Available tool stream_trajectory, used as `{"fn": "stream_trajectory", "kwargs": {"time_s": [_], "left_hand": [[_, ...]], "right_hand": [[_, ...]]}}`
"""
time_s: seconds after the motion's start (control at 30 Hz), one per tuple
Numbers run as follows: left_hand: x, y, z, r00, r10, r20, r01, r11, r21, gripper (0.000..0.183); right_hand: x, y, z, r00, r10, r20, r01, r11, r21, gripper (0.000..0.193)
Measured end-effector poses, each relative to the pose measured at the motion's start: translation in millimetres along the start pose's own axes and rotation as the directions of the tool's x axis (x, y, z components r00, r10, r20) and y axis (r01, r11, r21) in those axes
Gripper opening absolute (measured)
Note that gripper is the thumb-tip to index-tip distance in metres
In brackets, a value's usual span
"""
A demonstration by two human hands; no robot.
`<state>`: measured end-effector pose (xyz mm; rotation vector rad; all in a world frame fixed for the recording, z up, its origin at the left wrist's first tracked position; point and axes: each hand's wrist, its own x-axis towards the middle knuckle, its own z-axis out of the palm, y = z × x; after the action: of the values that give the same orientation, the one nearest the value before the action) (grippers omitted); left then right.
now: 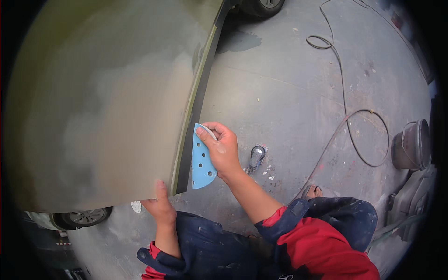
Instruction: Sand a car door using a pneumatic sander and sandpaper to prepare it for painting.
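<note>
A large olive-green car panel (135,135), with a dull grey-beige patch, fills the left side. My left hand (162,207) is closed on its near edge, thumb on top and fingers hidden under it. A pale disc with small holes (136,206) shows beside those fingers; whether it is held or lies lower down I cannot tell. Just right of the panel's dark side edge, my right hand (220,147) pinches a folded blue sanding disc (202,163) with round holes. The thumb lies on the blue face, and the other fingers are behind it.
A round-headed sander (256,156) lies on the grey floor (280,102) right of my right hand. A long hose (343,79) loops across the right side. Far right stands a dark bucket (410,144). Car wheels show at the top (263,7) and lower left (86,217).
</note>
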<state>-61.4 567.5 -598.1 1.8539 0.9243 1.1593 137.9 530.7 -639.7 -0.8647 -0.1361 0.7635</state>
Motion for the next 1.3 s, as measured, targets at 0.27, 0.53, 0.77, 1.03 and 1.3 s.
{"fn": "stream_trajectory", "kwargs": {"time_s": [0.27,0.53,0.77,1.03,1.3], "left_hand": [[-1,-4,2,1.000,-0.011,0.025,0.013,0.996,-0.091,0.050],[1,-2,-4,0.997,-0.028,0.069,0.044,0.968,-0.246,0.061],[3,-3,-6,0.993,-0.027,0.115,0.052,0.973,-0.225,0.062],[6,-3,-7,0.991,-0.034,0.128,0.055,0.985,-0.166,0.057],[4,10,0,0.996,-0.049,0.081,0.067,0.969,-0.240,0.058]], "right_hand": [[-13,13,14,0.997,-0.023,0.069,0.020,0.999,0.044,0.017],[-17,14,23,0.997,-0.040,0.061,0.039,0.999,0.017,0.018],[-24,14,26,0.995,0.052,0.089,-0.066,0.984,0.163,0.015],[-23,16,28,0.992,-0.126,-0.004,0.124,0.985,-0.119,0.019],[-35,19,26,0.985,-0.173,0.029,0.175,0.977,-0.121,0.020]]}}
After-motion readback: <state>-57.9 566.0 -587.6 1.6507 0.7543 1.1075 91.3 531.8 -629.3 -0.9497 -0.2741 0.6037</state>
